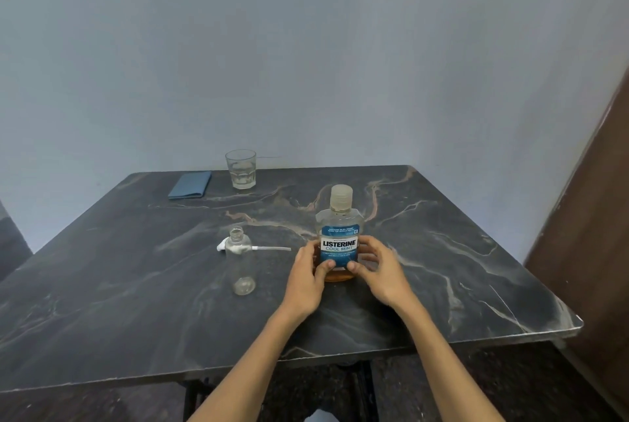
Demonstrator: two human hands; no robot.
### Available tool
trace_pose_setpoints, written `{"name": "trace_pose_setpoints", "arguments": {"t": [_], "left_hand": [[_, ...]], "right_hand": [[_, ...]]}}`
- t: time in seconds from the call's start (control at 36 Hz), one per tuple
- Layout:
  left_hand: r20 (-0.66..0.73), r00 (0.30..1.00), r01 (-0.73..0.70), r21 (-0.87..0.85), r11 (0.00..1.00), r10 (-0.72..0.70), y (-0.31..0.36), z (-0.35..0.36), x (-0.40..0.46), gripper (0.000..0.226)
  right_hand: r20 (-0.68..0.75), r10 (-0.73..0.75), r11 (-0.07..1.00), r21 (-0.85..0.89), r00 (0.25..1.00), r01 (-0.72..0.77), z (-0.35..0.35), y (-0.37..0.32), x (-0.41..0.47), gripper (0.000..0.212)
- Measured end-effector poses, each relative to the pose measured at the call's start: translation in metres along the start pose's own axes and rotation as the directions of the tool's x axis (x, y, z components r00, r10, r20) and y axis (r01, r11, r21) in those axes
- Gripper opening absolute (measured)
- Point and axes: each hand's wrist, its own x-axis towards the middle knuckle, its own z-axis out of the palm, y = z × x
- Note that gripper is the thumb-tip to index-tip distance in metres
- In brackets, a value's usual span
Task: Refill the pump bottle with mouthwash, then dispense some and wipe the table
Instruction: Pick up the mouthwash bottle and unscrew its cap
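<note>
— Mouthwash bottle (339, 234), the clear plastic one with the blue Listerine Cool Mint label and the pale ribbed cap: where does it stand?

— Upright on the dark marble-patterned desk (136, 302), a little right of the middle. Amber liquid shows at its base, below the label. The cap is on.

— And the hands?

— Both are on it. The left hand (308, 280) cups the lower body from nine o'clock, thumb across the front under the label, fingers curled round the side. The right hand (381, 273) closes on it from three o'clock, thumb on the front, fingers half bent behind and beside it. Neither hand holds anything else. The bottle's base looks to be resting on the desk, though the thumbs hide part of it.

— The pump bottle?

— A small clear plastic bottle (242, 267) stands at nine o'clock from the mouthwash, near the left hand but apart from it. Its neck is open and it appears empty.

— Its pump?

— The white pump head with its thin tube (258, 248) lies flat on the desk just behind that bottle, tube pointing toward the mouthwash.

— Anything farther off?

— At eleven o'clock, by the far edge, a faceted clear drinking glass (241, 169), and left of it a folded blue-grey cloth (190, 185), both well apart from the hands.
</note>
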Motion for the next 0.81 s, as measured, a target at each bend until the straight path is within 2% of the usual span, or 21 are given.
{"name": "trace_pose_setpoints", "arguments": {"t": [0.06, 0.11, 0.22, 0.31, 0.42, 0.5, 0.58, 0.81], "left_hand": [[0.018, 1.000, 0.013, -0.006, 1.000, -0.013, 0.000, 0.000, 0.000, 0.032], [0.036, 0.999, 0.026, -0.002, 1.000, -0.026, -0.001, 0.001, -0.001, 0.034], [0.030, 0.999, 0.025, 0.038, 0.999, -0.026, -0.003, 0.002, -0.003, 0.035], [0.022, 1.000, 0.020, 0.068, 0.997, -0.022, -0.003, 0.003, -0.003, 0.032], [0.019, 0.999, 0.034, 0.086, 0.996, -0.036, -0.002, 0.004, -0.005, 0.033], [0.014, 0.999, 0.048, 0.100, 0.994, -0.050, -0.001, 0.003, -0.005, 0.032], [0.015, 0.999, 0.049, 0.112, 0.993, -0.051, 0.001, 0.003, -0.005, 0.031], [0.021, 0.997, 0.069, 0.108, 0.992, -0.072, 0.006, 0.002, -0.007, 0.033]], "right_hand": [[-0.024, 0.013, 0.999, -0.039, 1.000, -0.013, -0.006, -0.010, 0.003, 0.057], [-0.097, -0.017, 0.998, -0.062, 0.995, 0.011, -0.014, -0.027, 0.006, 0.060], [-0.181, -0.159, 0.984, -0.109, 0.970, 0.141, -0.029, -0.077, 0.016, 0.044], [-0.107, -0.227, 0.954, -0.226, 0.968, 0.199, -0.035, -0.114, 0.022, 0.038], [0.040, -0.133, 0.862, -0.489, 0.990, 0.136, -0.032, -0.146, 0.033, 0.047], [0.090, -0.051, 0.754, -0.650, 0.995, 0.098, -0.023, -0.159, 0.041, 0.046], [0.107, -0.021, 0.707, -0.701, 0.994, 0.091, -0.020, -0.167, 0.045, 0.038], [0.192, 0.064, 0.680, -0.727, 0.979, 0.098, -0.023, -0.182, 0.047, 0.033]]}}
